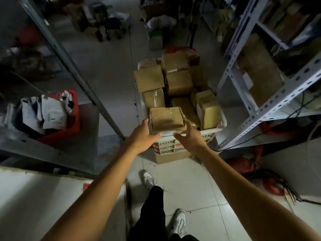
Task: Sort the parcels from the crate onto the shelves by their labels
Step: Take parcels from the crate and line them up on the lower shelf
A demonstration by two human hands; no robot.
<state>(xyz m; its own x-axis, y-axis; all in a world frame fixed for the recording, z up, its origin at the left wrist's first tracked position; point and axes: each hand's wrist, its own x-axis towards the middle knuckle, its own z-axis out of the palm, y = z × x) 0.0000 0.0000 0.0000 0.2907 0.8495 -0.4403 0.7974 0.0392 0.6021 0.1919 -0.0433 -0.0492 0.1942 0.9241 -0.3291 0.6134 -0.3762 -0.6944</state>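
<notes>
While both arms reach down toward the white crate [182,143], the person takes hold of the nearest parcel [166,118] — a taped brown carton lying at the crate's near edge, on top of the load. Left hand [145,134]: palm against the carton's left side, thumb hooked under the near lower edge, fingers hidden behind the box. Right hand [188,134]: at the right near corner, thumb pointing inward along the lower edge, fingers curled around the side. Both hands thus clasp the carton from opposite sides. Whether it has left the pile cannot be told.

To do this step well, the carton should probably be raised straight up, clear of the rim, before it is swung aside; neighbouring parcels [178,82] stand close behind and to the right, and a sideways drag could tip the upright one [208,110]. Its label is not visible on the top face — turning the box toward the eyes once it is free would be the likely way to read it, dim light considered.

Both forearms are extended, nearly straight, converging on the box. The grey shelf [57,150] with a red bin of mail bags [73,122] stands to the left; the white perforated rack [278,105] stands to the right, both near.
</notes>
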